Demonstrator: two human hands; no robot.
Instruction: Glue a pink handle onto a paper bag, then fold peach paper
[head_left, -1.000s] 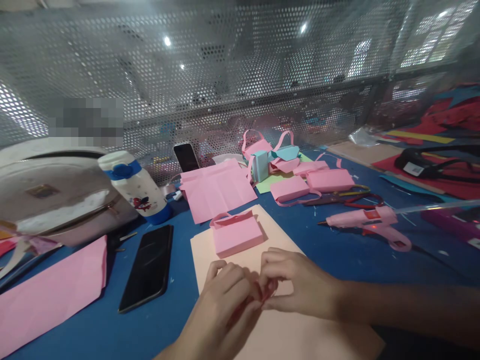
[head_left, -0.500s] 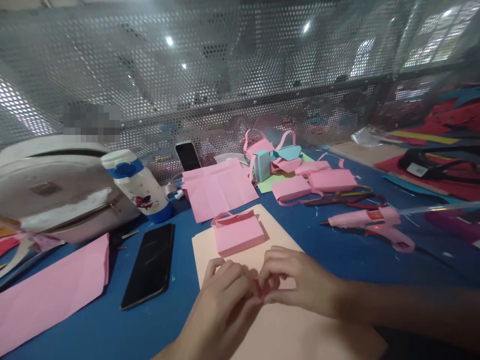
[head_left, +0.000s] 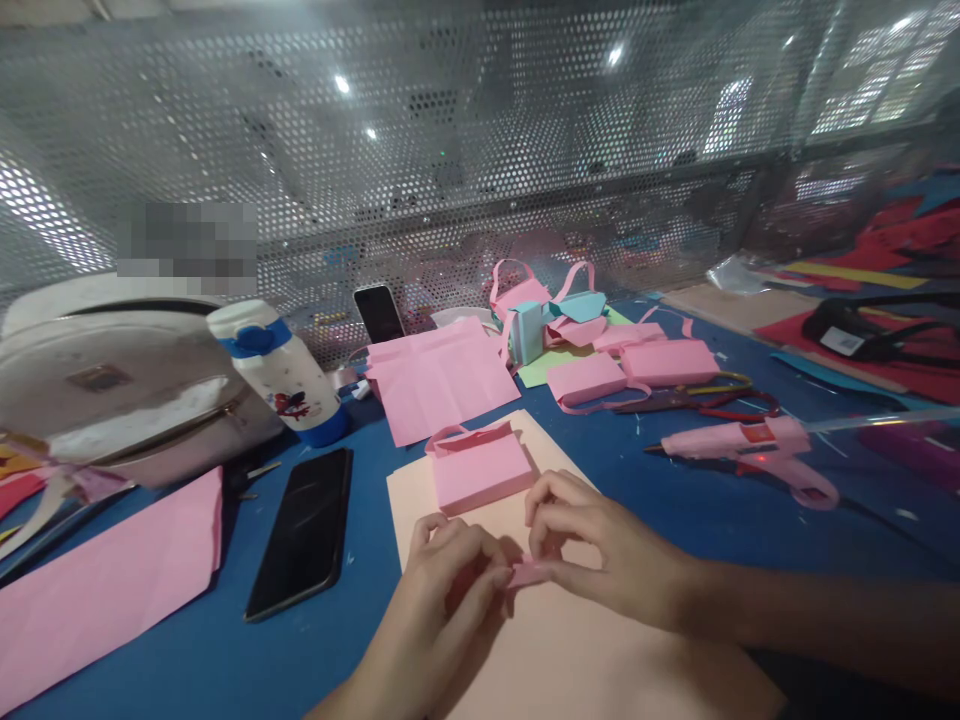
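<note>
My left hand [head_left: 442, 585] and my right hand [head_left: 600, 550] meet over a peach sheet of paper [head_left: 570, 650] on the blue table. Both pinch a small pink paper piece [head_left: 525, 573] between their fingertips, fingers curled. Just beyond them, on the same sheet, lies a folded pink paper bag [head_left: 480, 465] with a thin handle strip. Most of the small piece is hidden by my fingers.
A black phone [head_left: 304, 530] lies left of the sheet, a pink sheet [head_left: 105, 590] further left. A white-and-blue bottle [head_left: 277, 370] and a grey bag [head_left: 112, 380] stand behind. A pink glue gun [head_left: 750, 445], scissors [head_left: 690, 395] and several paper bags [head_left: 622, 365] lie at right.
My right hand's fingers have lifted and spread a little, and the small pink piece now shows more clearly between both hands. The view shifted slightly.
</note>
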